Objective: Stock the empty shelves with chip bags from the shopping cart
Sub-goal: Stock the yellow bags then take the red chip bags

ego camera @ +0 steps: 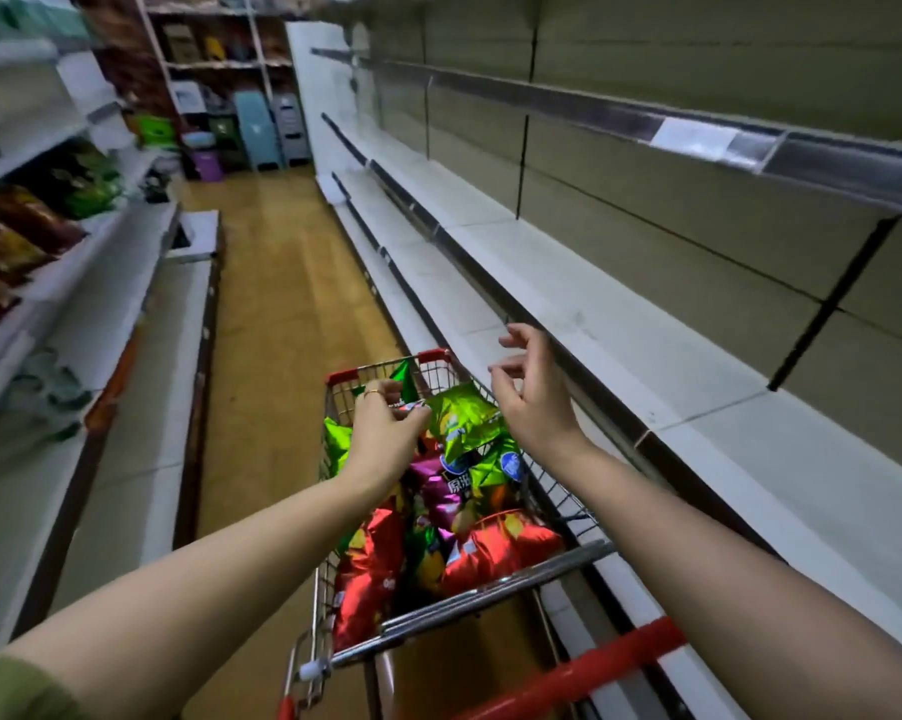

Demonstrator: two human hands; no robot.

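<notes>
The left grip (386,433) pinches the top seam of a green chip bag (464,420) lying atop the pile in the shopping cart (490,602); the right grip (532,402) hovers just beside it, loosely curled, holding nothing; the bag looks light, air-puffed and slick, its contents fragile, so the flat sealed edge seems the safest hold; the empty shelf (620,330) runs alongside.

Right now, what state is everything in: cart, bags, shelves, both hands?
Shopping cart: loaded with chip bags.
Green chip bag: atop pile, edge pinched.
Left hand: pinching the green chip bag.
Right hand: loosely curled, holding nothing.
Right shelves: bare.
Left shelves: partly stocked.
</notes>
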